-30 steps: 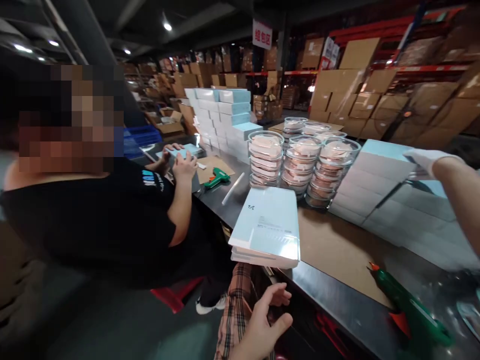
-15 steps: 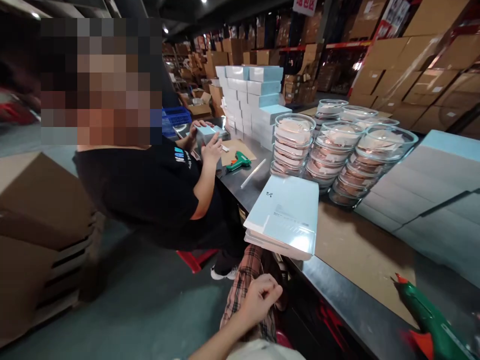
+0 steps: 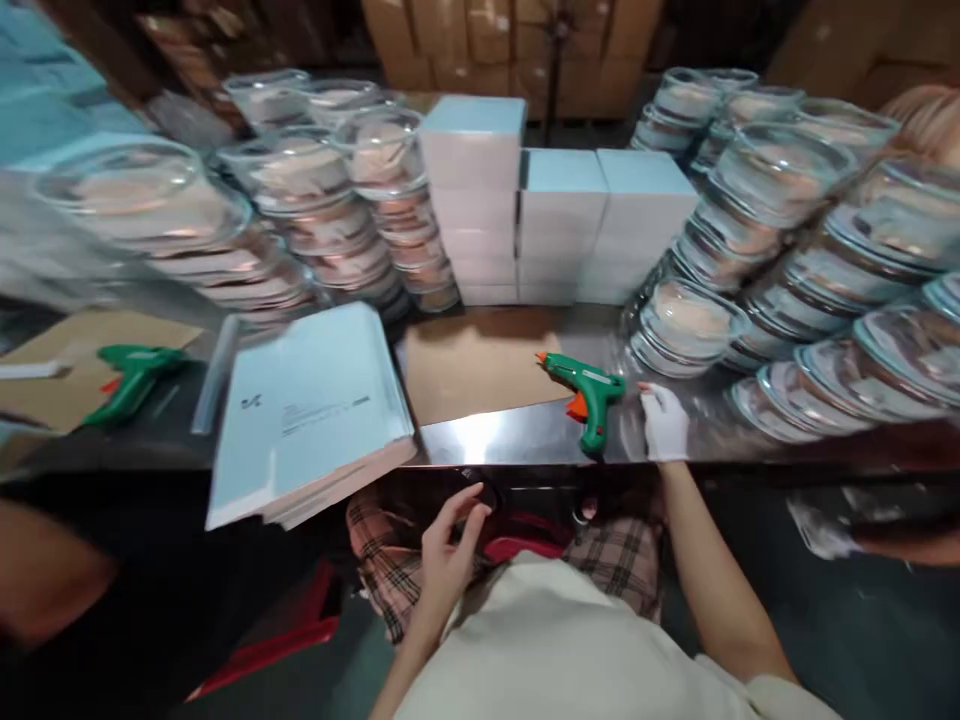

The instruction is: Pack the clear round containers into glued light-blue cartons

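Observation:
My left hand (image 3: pixel 450 545) hovers over my lap in front of the table edge, thumb and forefinger apart, with nothing in it. My right hand (image 3: pixel 665 422), in a white glove with a bare fingertip showing, rests at the table's front edge with fingers stretched out and apparently nothing held. Just left of it lies a green hot glue gun (image 3: pixel 592 388) with an orange nozzle and trigger, its nozzle pointing left. Behind the gun is a flat piece of brown cardboard (image 3: pixel 480 365). Pale blue flat boxes (image 3: pixel 307 400) are stacked at left, overhanging the edge.
Stacks of round glass containers (image 3: pixel 300 180) stand at the left and more glass containers (image 3: pixel 780 180) at the right. White-and-blue boxes (image 3: pixel 480 150) rise at the back. A second green glue gun (image 3: pixel 135 375) lies at far left. A blurred person's arm (image 3: pixel 45 570) shows lower left.
My view has swung right, from the co-worker to the table before me. My left hand's fingers are now more spread. My gloved right hand has come into view.

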A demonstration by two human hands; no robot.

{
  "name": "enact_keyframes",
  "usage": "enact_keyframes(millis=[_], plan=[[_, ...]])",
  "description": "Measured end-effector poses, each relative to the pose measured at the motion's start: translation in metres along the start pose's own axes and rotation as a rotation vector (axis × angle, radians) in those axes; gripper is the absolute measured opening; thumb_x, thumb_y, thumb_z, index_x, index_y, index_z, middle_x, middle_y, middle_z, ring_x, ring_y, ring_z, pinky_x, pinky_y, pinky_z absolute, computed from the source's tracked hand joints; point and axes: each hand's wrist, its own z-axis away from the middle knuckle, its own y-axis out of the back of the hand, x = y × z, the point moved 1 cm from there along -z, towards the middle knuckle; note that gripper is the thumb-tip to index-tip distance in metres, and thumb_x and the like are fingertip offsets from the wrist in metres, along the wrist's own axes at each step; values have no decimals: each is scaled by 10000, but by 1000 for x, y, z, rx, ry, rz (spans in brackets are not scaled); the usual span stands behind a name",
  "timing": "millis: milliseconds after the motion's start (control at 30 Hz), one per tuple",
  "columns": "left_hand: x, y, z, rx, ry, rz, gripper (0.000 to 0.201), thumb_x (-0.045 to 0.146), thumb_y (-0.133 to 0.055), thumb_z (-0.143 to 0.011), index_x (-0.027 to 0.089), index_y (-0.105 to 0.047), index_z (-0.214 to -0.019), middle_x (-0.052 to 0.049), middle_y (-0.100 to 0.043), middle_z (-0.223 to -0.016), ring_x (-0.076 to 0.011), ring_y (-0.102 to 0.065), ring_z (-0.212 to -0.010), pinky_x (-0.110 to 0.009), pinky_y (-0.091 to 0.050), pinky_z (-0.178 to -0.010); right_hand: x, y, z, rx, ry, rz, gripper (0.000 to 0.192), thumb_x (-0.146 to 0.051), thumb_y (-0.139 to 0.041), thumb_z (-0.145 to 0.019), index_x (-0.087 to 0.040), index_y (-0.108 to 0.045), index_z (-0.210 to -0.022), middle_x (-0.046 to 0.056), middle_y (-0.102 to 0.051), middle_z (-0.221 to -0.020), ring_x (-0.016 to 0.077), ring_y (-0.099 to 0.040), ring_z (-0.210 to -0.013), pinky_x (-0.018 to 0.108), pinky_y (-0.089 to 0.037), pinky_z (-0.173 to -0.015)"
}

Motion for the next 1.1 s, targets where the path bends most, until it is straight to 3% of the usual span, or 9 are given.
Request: enact_keyframes(millis=[67,133,233,300,400,500,667,833,1100], plan=[[8,-7,-4,-83,-25,-49,461,585,-672,-978,194,-752,-1210,-87,-807,-1035,-216,-767,-925,-334,-618,-874,18,23,18,50,-72,50,305,-412,-565,-1009,-190,-756,-1093,127,-758,-1147,282,-690,-1124,523,-540,-1085],[23,-23,-9,-214,-107,-108,432,558,-642,-1003,202,-741,-1227,-86,-800,-1050,-216,-761,-931,-339,-620,-866,23,27,21,41,-90,84,328,-370,-528,-959,-200,-771,-1102,141,-769,-1173,307,-682,-1152,529,-526,-1103],[48,-64,-25,-417,-305,-261,399,519,-584,-1045,225,-708,-1285,-78,-788,-1057,-210,-742,-930,-337,-596,-868,19,20,12,-37,-54,128,392,-299,-511,-902,-172,-772,-1165,157,-761,-1245,325,-666,-1211,542,-498,-1131],[61,-96,-39,-479,-395,-419,410,520,-604,-1040,241,-673,-1332,-70,-780,-1082,-211,-736,-925,-327,-568,-849,16,17,4,-120,-9,162,418,-270,-567,-843,-163,-777,-1189,158,-751,-1288,335,-649,-1249,538,-470,-1164],[71,-136,-57,-484,-305,-708,463,578,-705,-970,221,-673,-1262,-48,-777,-968,-243,-746,-895,-313,-510,-765,14,19,-3,-305,62,289,559,-277,-693,-761,-172,-740,-1308,154,-655,-1479,375,-548,-1393,567,-401,-1222],[75,-158,-66,-483,-155,-938,503,671,-697,-934,195,-684,-1095,-58,-759,-870,-285,-749,-870,-306,-432,-683,9,21,-2,-412,77,388,649,-351,-765,-772,-172,-691,-1391,164,-535,-1610,413,-435,-1495,622,-354,-1234],[68,-168,-69,-441,-226,-971,416,620,-724,-936,220,-693,-1044,-95,-734,-1093,-277,-729,-942,-304,-369,-630,2,19,-3,-370,72,317,512,-430,-831,-794,-215,-754,-1252,143,-673,-1444,397,-556,-1368,583,-440,-1162],[47,-163,-58,-276,-244,-785,269,457,-777,-917,214,-675,-970,-45,-668,-975,-228,-676,-848,-316,-437,-694,5,19,0,-359,-27,-9,494,-427,-808,-807,-234,-732,-1256,88,-774,-1165,316,-696,-1094,484,-556,-1008],[21,-154,-36,-75,-424,-540,269,451,-759,-912,214,-633,-937,-38,-618,-879,-226,-608,-832,-351,-498,-772,-6,38,16,-409,-43,-394,519,-451,-836,-786,-244,-718,-1248,54,-763,-1220,266,-713,-1079,439,-570,-1031]])
